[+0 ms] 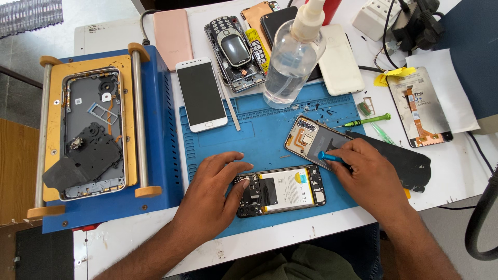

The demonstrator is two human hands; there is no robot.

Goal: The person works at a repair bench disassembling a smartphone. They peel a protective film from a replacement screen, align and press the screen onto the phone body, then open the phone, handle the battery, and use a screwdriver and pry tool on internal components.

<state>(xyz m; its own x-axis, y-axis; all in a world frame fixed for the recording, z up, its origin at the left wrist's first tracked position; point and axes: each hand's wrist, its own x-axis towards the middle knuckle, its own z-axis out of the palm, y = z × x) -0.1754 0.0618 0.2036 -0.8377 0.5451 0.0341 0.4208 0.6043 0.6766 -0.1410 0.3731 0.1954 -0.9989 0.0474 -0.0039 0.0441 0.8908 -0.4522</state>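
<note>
The left hand (210, 194) lies spread, fingers pressing the left end of the opened phone (281, 191) near the blue mat's (259, 132) front edge. The right hand (365, 176) pinches a blue-tipped tool (328, 156) over the detached back cover (316, 141), just beyond. The phone looks light, stiff and fragile; its frame edges seem the safest hold. A clear bottle (293, 62) stands far on the bench (290, 236).

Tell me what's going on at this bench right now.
A person is working on a dismantled phone at a blue silicone work mat. The left hand presses on the opened black smartphone body with its white battery exposed. The right hand holds a small blue-handled tool against the detached clear back cover. A clear plastic spray bottle stands behind, and a white smartphone lies face up beside it.
</note>
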